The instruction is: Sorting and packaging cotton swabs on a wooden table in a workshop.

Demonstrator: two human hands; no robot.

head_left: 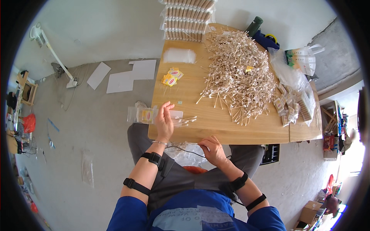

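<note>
My left hand (165, 122) lies over the table's near left edge, fingers lightly bent and pointing away from me. Left of it a clear plastic packet of cotton swabs (145, 115) with a yellow label juts past the edge. On its other side are a white card (177, 114) and a few loose cotton swabs (186, 121); the palm hides what lies between. My right hand (214, 151) is closed at the front edge, thumb and fingertips pressed together. What it pinches, if anything, is too small to make out. A large heap of cotton swabs (243, 73) covers the table's middle.
Stacked swab packs (188, 21) stand at the back. Nearer are clear bags (179, 56) and yellow labels (172, 77). A plastic bag with small swab bundles (302, 102) lies right, below a green bottle (254, 26) and tape dispenser (268, 39). A dark cable (189, 150) runs between my wrists.
</note>
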